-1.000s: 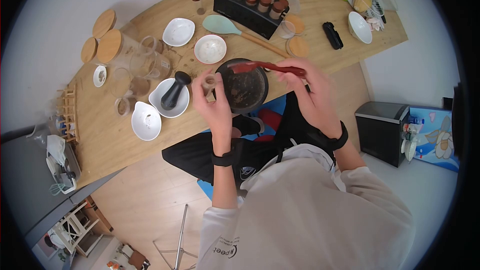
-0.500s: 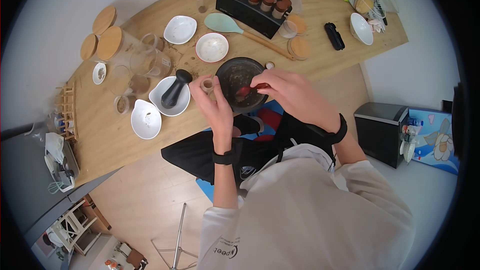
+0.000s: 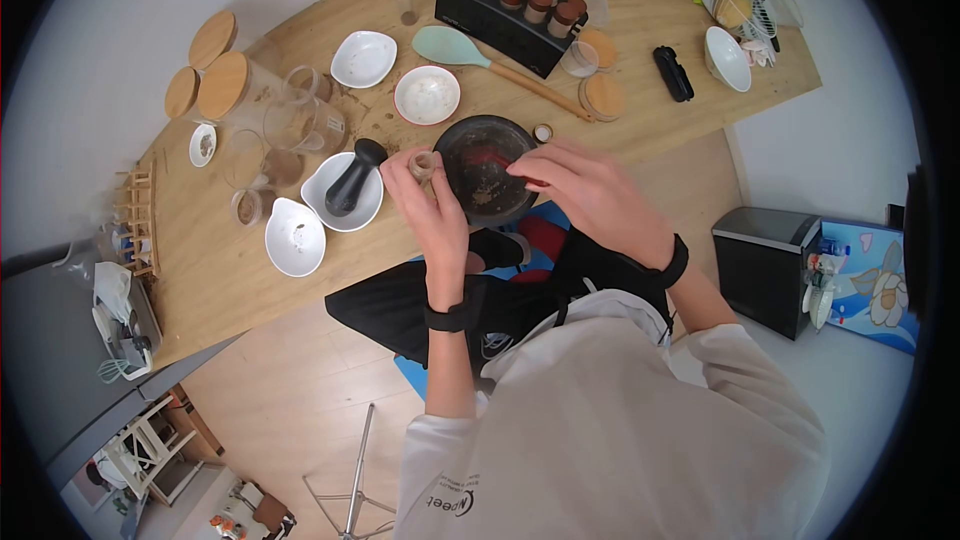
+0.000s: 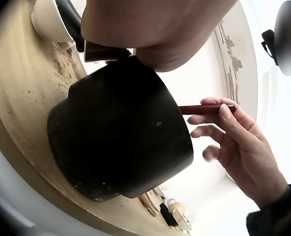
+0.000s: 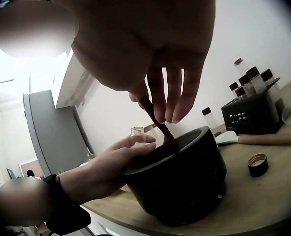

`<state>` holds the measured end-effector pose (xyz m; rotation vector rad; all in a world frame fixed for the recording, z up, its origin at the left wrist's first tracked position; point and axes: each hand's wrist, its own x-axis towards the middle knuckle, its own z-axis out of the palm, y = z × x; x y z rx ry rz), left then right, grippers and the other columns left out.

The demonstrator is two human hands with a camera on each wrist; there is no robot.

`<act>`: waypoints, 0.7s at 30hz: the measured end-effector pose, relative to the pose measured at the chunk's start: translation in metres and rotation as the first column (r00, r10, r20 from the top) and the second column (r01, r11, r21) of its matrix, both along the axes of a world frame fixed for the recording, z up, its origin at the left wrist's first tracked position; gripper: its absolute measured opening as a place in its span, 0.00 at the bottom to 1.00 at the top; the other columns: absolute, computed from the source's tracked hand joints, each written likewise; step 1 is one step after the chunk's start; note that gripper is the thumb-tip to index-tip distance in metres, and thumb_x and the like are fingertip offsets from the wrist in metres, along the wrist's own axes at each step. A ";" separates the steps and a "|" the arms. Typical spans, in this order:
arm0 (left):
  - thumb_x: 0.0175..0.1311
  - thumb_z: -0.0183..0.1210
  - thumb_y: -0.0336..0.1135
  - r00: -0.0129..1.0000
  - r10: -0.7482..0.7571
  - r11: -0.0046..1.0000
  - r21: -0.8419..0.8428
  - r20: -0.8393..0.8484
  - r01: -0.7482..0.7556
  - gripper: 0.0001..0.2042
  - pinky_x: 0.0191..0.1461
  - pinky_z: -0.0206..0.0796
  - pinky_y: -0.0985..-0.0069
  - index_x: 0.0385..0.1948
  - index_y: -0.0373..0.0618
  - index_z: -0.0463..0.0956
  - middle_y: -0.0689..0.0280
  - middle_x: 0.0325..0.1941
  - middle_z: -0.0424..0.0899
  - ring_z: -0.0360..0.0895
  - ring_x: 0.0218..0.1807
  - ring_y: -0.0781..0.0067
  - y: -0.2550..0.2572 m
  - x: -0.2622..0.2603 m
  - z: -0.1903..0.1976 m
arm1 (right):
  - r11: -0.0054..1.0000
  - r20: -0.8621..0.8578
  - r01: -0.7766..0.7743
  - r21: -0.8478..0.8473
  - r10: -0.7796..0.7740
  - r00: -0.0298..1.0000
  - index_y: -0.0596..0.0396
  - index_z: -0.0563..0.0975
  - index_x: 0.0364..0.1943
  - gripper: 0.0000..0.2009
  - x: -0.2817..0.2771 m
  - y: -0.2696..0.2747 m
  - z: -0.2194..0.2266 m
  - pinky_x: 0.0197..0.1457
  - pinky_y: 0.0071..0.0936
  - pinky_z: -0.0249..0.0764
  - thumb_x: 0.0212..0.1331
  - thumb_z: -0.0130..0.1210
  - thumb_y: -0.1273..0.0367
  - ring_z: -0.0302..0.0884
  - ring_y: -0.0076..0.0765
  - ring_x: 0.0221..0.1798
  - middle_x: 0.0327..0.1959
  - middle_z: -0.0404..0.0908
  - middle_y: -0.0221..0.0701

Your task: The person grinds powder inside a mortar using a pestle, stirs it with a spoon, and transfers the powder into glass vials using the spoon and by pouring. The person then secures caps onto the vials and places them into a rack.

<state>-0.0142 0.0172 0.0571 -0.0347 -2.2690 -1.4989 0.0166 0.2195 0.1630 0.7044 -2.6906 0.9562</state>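
Note:
My left hand [image 3: 432, 208] grips a small open glass jar [image 3: 421, 166] beside the left rim of a black mortar [image 3: 515, 202]. In the right wrist view the jar's clear neck [image 5: 137, 132] rises upright above the fingers. My right hand [image 3: 605, 195] pinches the handle of a dark red spoon [image 5: 155, 118] over the mortar's right side. The spoon's bowl is down inside the mortar, where brown powder [image 3: 488, 196] lies on the bottom. A dark screw cap [image 5: 257, 165] rests on the table just beyond the mortar.
A white bowl with a black pestle [image 3: 352, 183] and a white spouted bowl [image 3: 296, 252] stand to the left. Farther back are a red-rimmed bowl [image 3: 428, 100], a mint spatula [image 3: 450, 45] and a black rack [image 3: 470, 12] of capped jars. Glass canisters [image 3: 300, 125] stand at the far left.
The right hand has come down and left, lowering the spoon from above the mortar into it, then shifting it slightly inside. The left hand keeps the jar beside the rim.

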 end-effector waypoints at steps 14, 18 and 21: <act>0.71 0.58 0.20 0.999 0.008 0.996 0.083 0.040 -0.011 0.09 0.60 0.64 0.58 0.49 0.36 0.73 0.53 0.48 0.75 0.72 0.53 0.49 0.008 -0.005 0.002 | 0.992 0.038 -0.085 0.095 0.082 0.996 0.58 0.81 0.52 0.16 -0.001 -0.005 0.010 0.42 0.37 0.80 0.59 0.67 0.74 0.83 0.41 0.44 0.41 0.85 0.32; 0.71 0.58 0.20 0.999 -0.004 0.997 0.075 0.040 0.001 0.09 0.61 0.63 0.57 0.49 0.36 0.73 0.53 0.48 0.75 0.72 0.53 0.48 0.008 -0.004 0.002 | 0.995 -0.028 -0.018 0.102 0.021 0.999 0.58 0.81 0.52 0.16 -0.005 -0.009 0.010 0.42 0.37 0.81 0.58 0.67 0.74 0.83 0.41 0.44 0.41 0.85 0.32; 0.70 0.58 0.19 0.999 0.013 0.997 0.071 0.041 -0.016 0.09 0.61 0.63 0.57 0.49 0.37 0.73 0.52 0.48 0.75 0.72 0.53 0.48 0.007 -0.005 0.002 | 0.990 -0.037 -0.028 0.137 0.033 0.999 0.58 0.81 0.52 0.16 -0.008 -0.007 0.008 0.43 0.37 0.80 0.59 0.67 0.74 0.84 0.42 0.43 0.41 0.85 0.33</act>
